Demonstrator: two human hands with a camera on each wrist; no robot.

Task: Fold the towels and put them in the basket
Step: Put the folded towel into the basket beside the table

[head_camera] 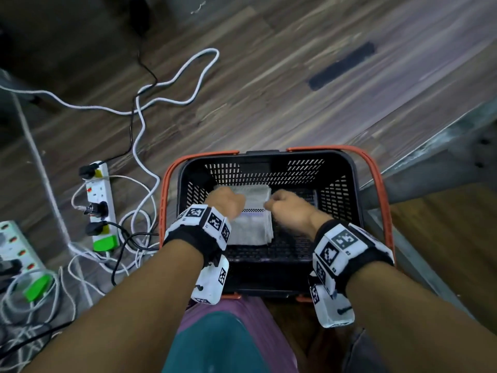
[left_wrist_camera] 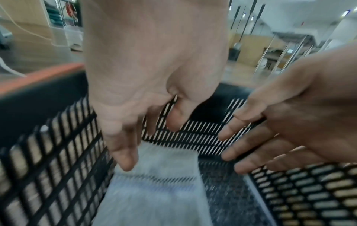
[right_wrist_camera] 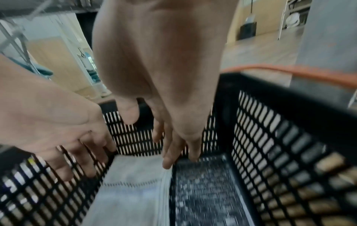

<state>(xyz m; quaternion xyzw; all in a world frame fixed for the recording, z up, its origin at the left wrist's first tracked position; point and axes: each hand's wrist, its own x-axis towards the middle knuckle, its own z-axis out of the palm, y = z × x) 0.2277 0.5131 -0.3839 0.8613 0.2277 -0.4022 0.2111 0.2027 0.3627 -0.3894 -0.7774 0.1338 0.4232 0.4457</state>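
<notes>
A black mesh basket (head_camera: 336,189) with orange handles stands on the floor in front of me. A stack of folded grey-white towels (head_camera: 252,227) lies on the left part of its bottom. Both hands are down inside the basket, over the far end of the stack. My left hand (head_camera: 228,203) hangs above the towels (left_wrist_camera: 154,191) with its fingers (left_wrist_camera: 123,152) loose and straight, holding nothing. My right hand (head_camera: 282,204) is also empty. Its fingertips (right_wrist_camera: 168,163) reach the right edge of the towels (right_wrist_camera: 131,191); whether they touch is unclear.
Two power strips (head_camera: 99,205) with plugs and tangled white and black cables (head_camera: 145,122) lie on the wooden floor left of the basket. A grey metal table edge (head_camera: 430,146) runs along the right. The basket floor (right_wrist_camera: 203,191) right of the towels is bare.
</notes>
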